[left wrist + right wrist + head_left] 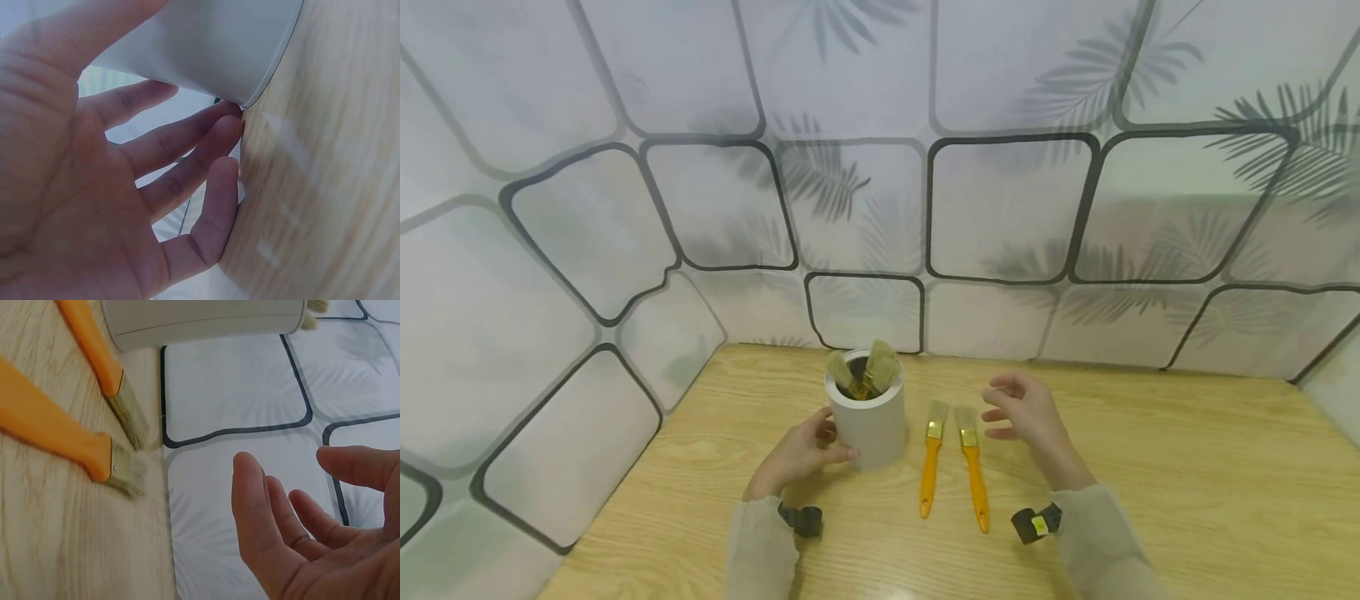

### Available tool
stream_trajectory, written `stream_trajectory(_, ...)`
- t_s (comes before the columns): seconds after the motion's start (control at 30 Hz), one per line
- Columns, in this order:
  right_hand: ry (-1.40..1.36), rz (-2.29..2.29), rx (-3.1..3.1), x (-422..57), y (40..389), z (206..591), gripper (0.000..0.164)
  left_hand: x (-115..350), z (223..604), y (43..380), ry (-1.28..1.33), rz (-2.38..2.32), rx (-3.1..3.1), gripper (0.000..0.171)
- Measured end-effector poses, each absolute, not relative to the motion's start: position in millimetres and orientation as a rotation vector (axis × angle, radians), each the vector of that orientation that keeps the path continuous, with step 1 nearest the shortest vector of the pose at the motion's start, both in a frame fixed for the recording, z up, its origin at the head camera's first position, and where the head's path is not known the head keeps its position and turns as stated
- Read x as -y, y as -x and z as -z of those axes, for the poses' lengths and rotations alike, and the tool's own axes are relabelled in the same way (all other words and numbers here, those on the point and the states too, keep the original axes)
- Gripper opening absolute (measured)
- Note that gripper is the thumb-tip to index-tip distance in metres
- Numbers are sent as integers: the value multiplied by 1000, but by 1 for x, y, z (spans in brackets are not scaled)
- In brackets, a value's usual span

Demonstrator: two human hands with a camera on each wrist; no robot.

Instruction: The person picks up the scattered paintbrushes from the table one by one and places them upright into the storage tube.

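A white cylindrical holder (872,429) stands upright on the table, with several bristle brush heads (882,367) showing above its rim. My left hand (801,457) rests against the holder's left side low down, its thumb on the front and its fingers loosely bent; in the left wrist view only some fingertips touch the white wall (212,44). To the right of the holder lie two paintbrushes with orange handles, the left brush (929,471) and the right brush (973,475), bristles away from me. My right hand (1026,417) hovers beside the right brush, fingers loosely bent and holding nothing.
The wooden table (1187,483) meets a wall covering (1000,208) with dark outlined blocks and leaf prints at its back and left. A small black camera is strapped to each wrist, one on the left (805,521) and one on the right (1033,525).
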State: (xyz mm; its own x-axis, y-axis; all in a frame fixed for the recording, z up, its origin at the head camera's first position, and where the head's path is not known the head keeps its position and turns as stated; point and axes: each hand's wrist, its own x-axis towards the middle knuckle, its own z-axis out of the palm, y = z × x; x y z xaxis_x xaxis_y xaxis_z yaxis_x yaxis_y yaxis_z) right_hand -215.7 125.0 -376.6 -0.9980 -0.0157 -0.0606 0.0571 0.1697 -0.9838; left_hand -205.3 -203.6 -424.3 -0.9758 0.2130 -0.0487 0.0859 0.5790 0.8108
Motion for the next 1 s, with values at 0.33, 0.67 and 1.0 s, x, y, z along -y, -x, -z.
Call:
stream_trajectory(0.33, -47, 1940, -2307, -138, 212, 384, 44, 203, 427, 208, -257, -1375, -2667, 84)
stream_trajectory(0.67, -114, 1860, -2223, -146, 213, 405, 45, 204, 430, 208, -239, -1382, -2666, 85)
stream_trajectory(1.0, -119, 1778, -2200, -140, 210, 421, 42, 203, 428, 207, -236, -1384, -2666, 85)
